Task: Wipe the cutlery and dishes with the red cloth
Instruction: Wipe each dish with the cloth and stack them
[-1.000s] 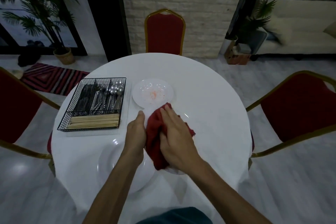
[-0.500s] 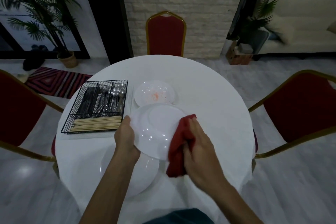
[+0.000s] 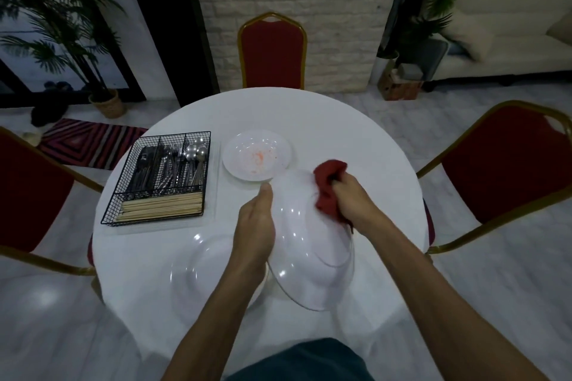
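Round table [image 3: 325, 127]: cutlery basket [image 3: 178, 134] beside stained plate [image 3: 241, 148]

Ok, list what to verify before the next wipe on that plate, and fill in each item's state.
1. Left hand grips the held plate by its rim: ok.
2. Right hand holds the red cloth bunched: ok.
3. Cloth touches the held plate's far edge: ok.
4. Held plate free of stains: cannot tell, only glare shows on it.
5. Small plate on the table clean: not ok, orange smears on it.
6. Cutlery in the wire basket wiped: cannot tell.
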A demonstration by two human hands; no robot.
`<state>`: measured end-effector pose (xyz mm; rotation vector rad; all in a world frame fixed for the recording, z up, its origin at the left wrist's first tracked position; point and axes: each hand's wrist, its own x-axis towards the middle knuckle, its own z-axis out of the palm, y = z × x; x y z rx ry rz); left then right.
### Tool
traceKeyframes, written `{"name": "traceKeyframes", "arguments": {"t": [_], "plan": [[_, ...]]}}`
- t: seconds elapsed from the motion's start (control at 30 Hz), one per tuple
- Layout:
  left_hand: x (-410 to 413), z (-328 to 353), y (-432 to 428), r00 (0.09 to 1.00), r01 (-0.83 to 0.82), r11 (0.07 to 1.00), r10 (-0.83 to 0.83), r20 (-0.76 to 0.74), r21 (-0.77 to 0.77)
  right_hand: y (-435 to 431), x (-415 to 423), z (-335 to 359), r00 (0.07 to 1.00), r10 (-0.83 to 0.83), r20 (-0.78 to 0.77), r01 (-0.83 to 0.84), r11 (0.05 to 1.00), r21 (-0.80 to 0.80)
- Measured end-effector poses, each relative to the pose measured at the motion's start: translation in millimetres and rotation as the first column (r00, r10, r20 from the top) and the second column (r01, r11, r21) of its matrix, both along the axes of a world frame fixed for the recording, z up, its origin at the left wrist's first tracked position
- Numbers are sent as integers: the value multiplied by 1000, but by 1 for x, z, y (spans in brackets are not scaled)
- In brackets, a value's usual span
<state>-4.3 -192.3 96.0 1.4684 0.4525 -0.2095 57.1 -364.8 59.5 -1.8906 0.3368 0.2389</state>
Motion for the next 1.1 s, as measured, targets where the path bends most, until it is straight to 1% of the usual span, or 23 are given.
{"name": "traceKeyframes", "arguments": {"t": [0.07,0.13,0.2,0.23,0.3,0.33,0.37,0.4,0.43,0.47,0.5,0.57,0.63,0.7,0.77,0.83,0.87,0.9,0.93,1.0,1.03,1.1], "plan": [[5,6,10,991,-131,987,129,-26,-89,-11,-15,-13,997,-23,-74,26,999,32],[13,10,22,958,-285,939,273,-87,-192,-10,-40,-19,997,-13,-73,16,999,39],[20,10,33,909,-416,873,390,-148,-254,0,-63,-15,1000,14,-7,-14,999,32],[23,8,38,891,-452,849,419,-174,-273,8,-71,-12,998,24,49,-26,999,31],[27,5,42,866,-498,817,455,-206,-289,23,-84,-8,974,62,219,-67,998,18],[28,5,43,861,-507,809,464,-208,-298,30,-88,-9,945,107,309,-98,994,-45],[28,5,42,860,-509,807,465,-210,-298,36,-93,-10,910,184,372,-126,977,-174],[29,7,39,867,-497,815,454,-204,-298,42,-96,-12,879,259,401,-134,940,-313],[29,8,34,878,-478,828,437,-196,-293,50,-99,-9,861,323,394,-138,892,-431],[29,9,28,889,-455,845,416,-189,-282,57,-101,-8,847,371,382,-139,846,-514],[29,11,22,901,-430,859,391,-188,-277,67,-102,-2,829,408,383,-138,812,-567],[25,16,10,927,-371,872,328,-180,-320,83,-97,9,776,448,445,-113,792,-601],[17,19,0,970,-240,885,197,-145,-400,91,-83,17,749,439,496,-85,806,-586],[10,18,-5,993,-108,898,80,-84,-427,93,-69,24,775,388,500,-68,837,-544],[9,17,-6,997,-73,933,71,-17,-353,91,-56,29,817,342,464,-96,874,-476],[12,16,-7,998,-33,988,41,47,-151,84,-40,32,839,319,441,-103,889,-447],[12,14,-5,997,-5,999,8,76,-46,79,-31,35,851,307,427,-107,895,-432],[11,12,-3,995,35,999,-37,92,21,74,-22,38,872,292,393,-122,906,-404],[9,12,-2,991,81,995,-86,99,56,67,-14,42,899,278,339,-144,918,-370],[4,11,0,987,128,989,-134,83,78,50,-3,47,950,228,212,-165,947,-277],[1,12,0,988,133,990,-136,70,57,40,0,44,971,180,155,-144,965,-217],[0,15,-1,995,93,996,-92,49,-14,19,0,34,995,50,89,-44,997,-69]]}}
